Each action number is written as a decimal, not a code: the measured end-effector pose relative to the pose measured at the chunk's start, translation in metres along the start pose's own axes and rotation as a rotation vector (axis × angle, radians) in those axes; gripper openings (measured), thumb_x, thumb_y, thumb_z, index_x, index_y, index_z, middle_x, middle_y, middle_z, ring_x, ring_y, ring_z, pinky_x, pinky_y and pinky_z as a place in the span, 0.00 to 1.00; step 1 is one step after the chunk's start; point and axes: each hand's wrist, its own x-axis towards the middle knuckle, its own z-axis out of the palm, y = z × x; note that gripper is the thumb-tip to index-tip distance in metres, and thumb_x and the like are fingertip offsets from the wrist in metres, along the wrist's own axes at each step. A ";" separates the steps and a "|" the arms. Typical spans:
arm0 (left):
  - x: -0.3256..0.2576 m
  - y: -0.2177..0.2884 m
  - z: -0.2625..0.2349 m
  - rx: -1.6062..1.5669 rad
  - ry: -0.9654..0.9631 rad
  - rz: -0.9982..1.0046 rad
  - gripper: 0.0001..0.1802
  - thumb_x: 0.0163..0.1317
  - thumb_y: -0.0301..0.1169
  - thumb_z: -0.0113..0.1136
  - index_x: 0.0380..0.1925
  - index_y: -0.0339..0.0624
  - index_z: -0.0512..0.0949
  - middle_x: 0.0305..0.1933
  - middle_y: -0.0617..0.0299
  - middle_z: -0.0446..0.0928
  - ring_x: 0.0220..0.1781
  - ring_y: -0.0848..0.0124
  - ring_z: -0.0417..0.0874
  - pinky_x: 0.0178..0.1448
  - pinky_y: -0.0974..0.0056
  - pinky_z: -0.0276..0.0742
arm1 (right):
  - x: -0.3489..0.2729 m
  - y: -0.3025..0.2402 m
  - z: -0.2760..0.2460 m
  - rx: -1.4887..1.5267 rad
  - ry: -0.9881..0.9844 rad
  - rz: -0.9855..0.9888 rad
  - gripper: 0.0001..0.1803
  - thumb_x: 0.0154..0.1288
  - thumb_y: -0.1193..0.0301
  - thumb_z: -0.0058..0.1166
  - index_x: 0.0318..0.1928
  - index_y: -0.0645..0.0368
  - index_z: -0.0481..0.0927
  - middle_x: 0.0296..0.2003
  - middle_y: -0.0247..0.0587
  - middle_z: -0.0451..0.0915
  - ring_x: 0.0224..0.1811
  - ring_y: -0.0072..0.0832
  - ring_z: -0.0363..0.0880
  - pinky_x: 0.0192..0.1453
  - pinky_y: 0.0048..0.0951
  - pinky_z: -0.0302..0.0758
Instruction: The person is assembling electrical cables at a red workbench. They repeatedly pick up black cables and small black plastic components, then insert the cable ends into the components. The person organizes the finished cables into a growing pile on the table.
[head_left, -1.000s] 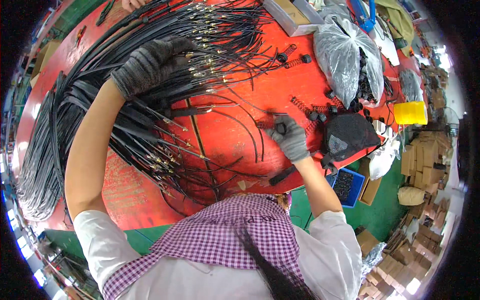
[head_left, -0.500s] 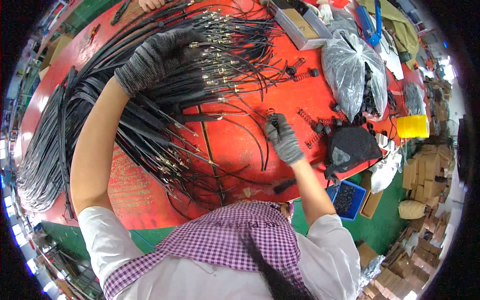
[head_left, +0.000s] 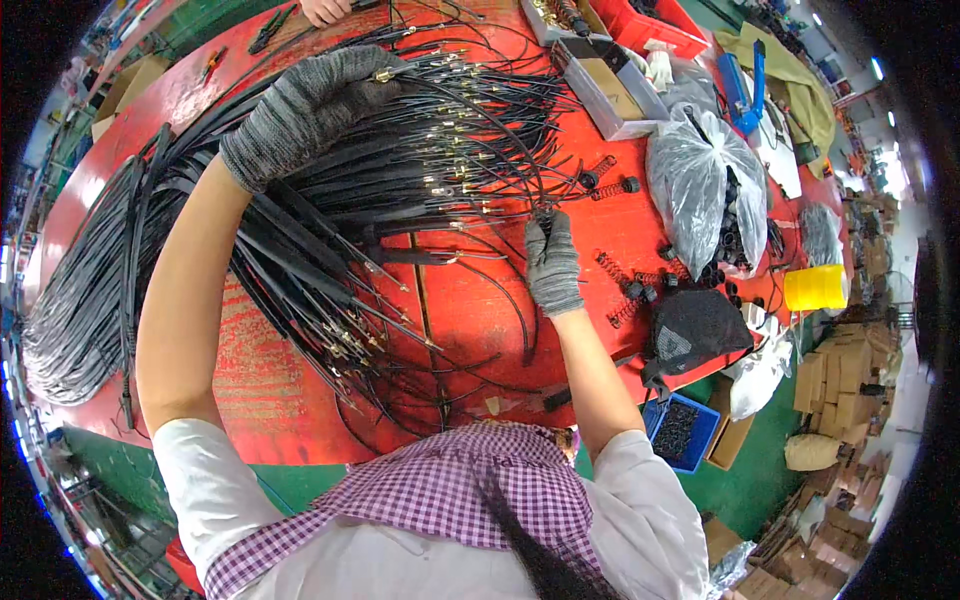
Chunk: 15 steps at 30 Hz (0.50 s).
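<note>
My left hand [head_left: 318, 108], in a dark grey knitted glove, is closed round a black cable at its brass fitting [head_left: 383, 75], above a thick spread bundle of black cables [head_left: 340, 200] with brass ends. From that fitting a thin black cable [head_left: 505, 128] curves right toward my right hand [head_left: 552, 264]. This gloved hand pinches a small dark piece [head_left: 544, 214] at the cable's far end; the fingers partly hide it, so its kind is unclear. Black springs with caps [head_left: 608, 187] lie to the right of that hand, and more springs [head_left: 625, 285] lie nearer.
Grey bins [head_left: 618, 100] and a red bin [head_left: 655, 30] stand at the back right. Beside them are a clear plastic bag of black parts [head_left: 705, 185], a blue hand tool [head_left: 742, 90], a black mesh pouch [head_left: 698, 330] and a yellow roll [head_left: 815, 288]. Another person's hand [head_left: 325, 10] rests at the far edge.
My right hand has moved slightly away from me and to the left, its small dark piece now at the cable. The left hand keeps its hold on the cable. The view has shifted slightly.
</note>
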 end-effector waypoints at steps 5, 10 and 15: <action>-0.002 -0.012 0.001 -0.077 -0.019 0.037 0.13 0.60 0.25 0.50 0.46 0.37 0.72 0.46 0.62 0.74 0.48 0.73 0.73 0.55 0.69 0.68 | 0.004 -0.013 -0.008 -0.038 -0.004 -0.028 0.14 0.62 0.66 0.47 0.43 0.63 0.68 0.35 0.51 0.75 0.35 0.43 0.75 0.37 0.37 0.71; 0.000 -0.003 0.004 0.088 -0.032 0.057 0.12 0.58 0.24 0.53 0.43 0.37 0.73 0.44 0.60 0.75 0.49 0.71 0.73 0.55 0.67 0.68 | 0.004 -0.026 -0.019 -0.040 -0.045 -0.085 0.15 0.64 0.68 0.46 0.46 0.64 0.67 0.32 0.46 0.76 0.31 0.34 0.75 0.36 0.31 0.71; 0.003 0.002 0.008 0.282 -0.027 0.144 0.11 0.56 0.23 0.55 0.40 0.39 0.74 0.41 0.60 0.76 0.48 0.66 0.74 0.57 0.62 0.67 | 0.015 -0.012 -0.038 0.288 -0.190 -0.006 0.14 0.64 0.68 0.45 0.47 0.64 0.67 0.30 0.37 0.74 0.31 0.25 0.72 0.37 0.28 0.71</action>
